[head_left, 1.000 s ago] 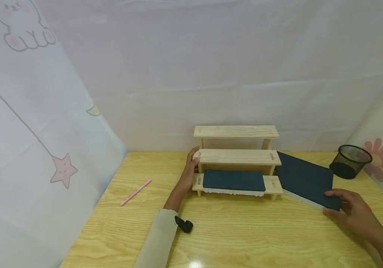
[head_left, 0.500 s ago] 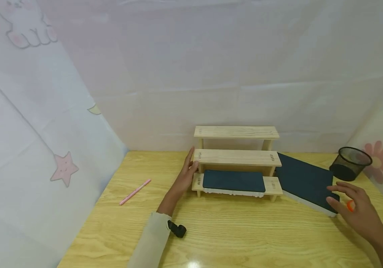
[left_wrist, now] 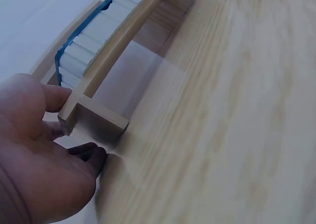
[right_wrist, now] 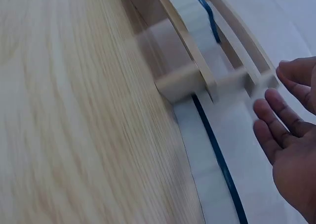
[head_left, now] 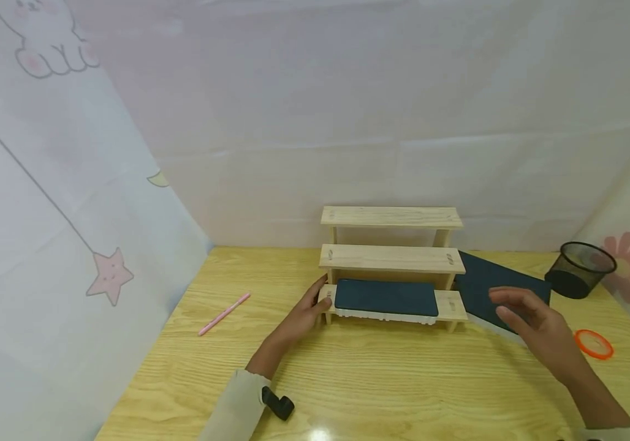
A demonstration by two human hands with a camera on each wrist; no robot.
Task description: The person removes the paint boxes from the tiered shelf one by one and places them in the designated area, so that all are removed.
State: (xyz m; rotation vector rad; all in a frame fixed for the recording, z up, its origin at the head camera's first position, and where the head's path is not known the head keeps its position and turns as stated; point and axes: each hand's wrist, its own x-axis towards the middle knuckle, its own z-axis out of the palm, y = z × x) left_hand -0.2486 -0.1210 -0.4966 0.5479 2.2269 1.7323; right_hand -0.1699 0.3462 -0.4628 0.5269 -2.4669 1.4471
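Note:
A three-tier wooden stepped shelf [head_left: 392, 258] stands on the table. On its lowest step lies a flat case-like slab [head_left: 385, 297] with a dark blue top and white ribbed sides. At the left end of that step, my left hand [head_left: 299, 317] holds the board, thumb on its edge, other fingers around the end; the left wrist view shows this hand [left_wrist: 42, 150] close up. My right hand [head_left: 541, 327] hovers with loosely bent fingers, holding nothing. Below and behind it, a larger dark-blue slab [head_left: 475, 283] with a white side lies right of the shelf, partly covered by the hand.
A black mesh pen cup [head_left: 581, 269] stands at the back right. Nearer lies an orange ring [head_left: 594, 344]. A pink pen [head_left: 224, 313] rests left of the shelf on the wood-grain table [head_left: 381, 380]. Cloth backdrops rise behind and at both sides.
My right hand has let go of the larger slab's corner and moved left, uncovering the orange ring. My left hand has slid from the middle step down to the lowest one.

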